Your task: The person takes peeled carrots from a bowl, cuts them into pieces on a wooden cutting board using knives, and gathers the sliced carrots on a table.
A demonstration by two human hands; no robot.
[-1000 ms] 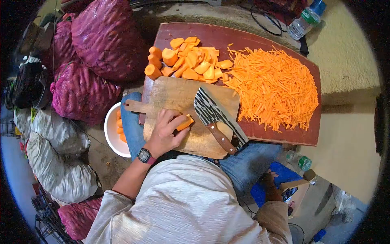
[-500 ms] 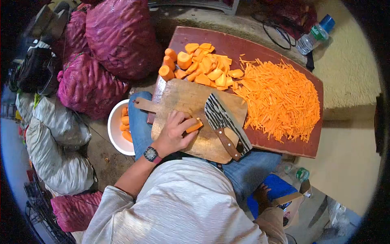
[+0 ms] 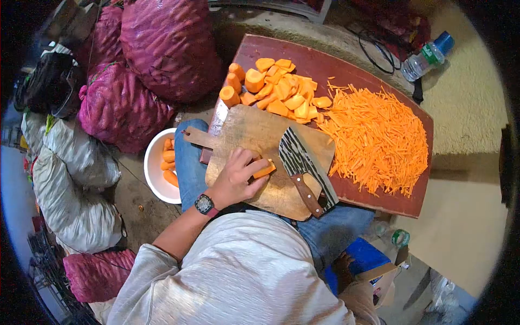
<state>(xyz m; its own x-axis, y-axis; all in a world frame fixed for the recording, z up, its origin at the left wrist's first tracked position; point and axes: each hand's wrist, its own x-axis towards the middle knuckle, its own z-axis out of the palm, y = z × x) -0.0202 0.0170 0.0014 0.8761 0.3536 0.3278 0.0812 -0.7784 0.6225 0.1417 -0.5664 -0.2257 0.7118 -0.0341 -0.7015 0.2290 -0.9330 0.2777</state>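
My left hand [image 3: 238,176] rests on the wooden cutting board [image 3: 244,127], its fingers closed round a cut piece of carrot [image 3: 265,169]. A cleaver [image 3: 303,168] with a black-and-white patterned blade and brown handle lies on the board, right of that hand. Down at the lower right, beside my thigh, my right hand [image 3: 342,268] is in shadow at a blue container [image 3: 371,254]; its fingers do not show clearly. Beyond the board are carrot slices and chunks [image 3: 284,89] and a large heap of carrot strips [image 3: 379,141].
The board overlaps a dark red tabletop [image 3: 319,57]. To the left, a white bowl [image 3: 153,176] holds peeled carrots, near full pink mesh sacks [image 3: 168,49] and white sacks [image 3: 70,200]. A plastic bottle [image 3: 417,65] lies on the ledge; an open cardboard box [image 3: 384,271] stands lower right.
My right hand has gone lower and deeper into shadow by the blue container. My left hand keeps its hold on the carrot. The whole view has shifted slightly.
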